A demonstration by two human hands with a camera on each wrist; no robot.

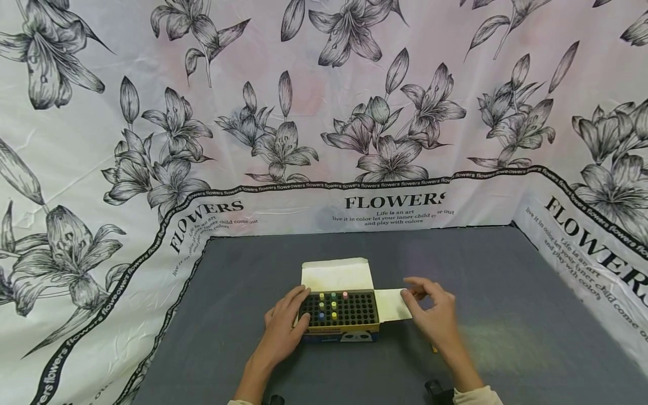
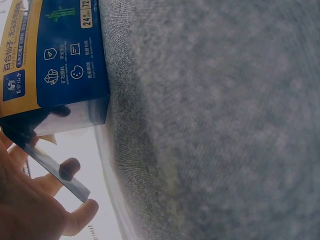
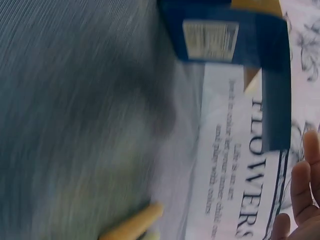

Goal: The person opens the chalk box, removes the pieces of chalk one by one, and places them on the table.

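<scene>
A blue and yellow chalk box (image 1: pixel 339 328) stands on the table with its lid raised at the back. Its black holed insert (image 1: pixel 359 308) bears several coloured chalk sticks, mostly toward the left. My left hand (image 1: pixel 284 326) grips the box's left side, thumb at the front corner and fingers at the back. In the left wrist view, its fingers lie about a side flap (image 2: pixel 55 162). A pale side flap (image 1: pixel 395 305) sticks out at the right. Beside its outer end is my right hand (image 1: pixel 436 315), fingers loosely bent; the right wrist view shows a gap between fingers and flap.
An orange-yellow stick (image 3: pixel 135 222) lies on the grey table (image 1: pixel 243 270) near my right wrist, mostly hidden in the head view. Yellowish dust marks the tabletop to the right. A flower-printed sheet (image 1: pixel 283 208) rises around the table's back and sides.
</scene>
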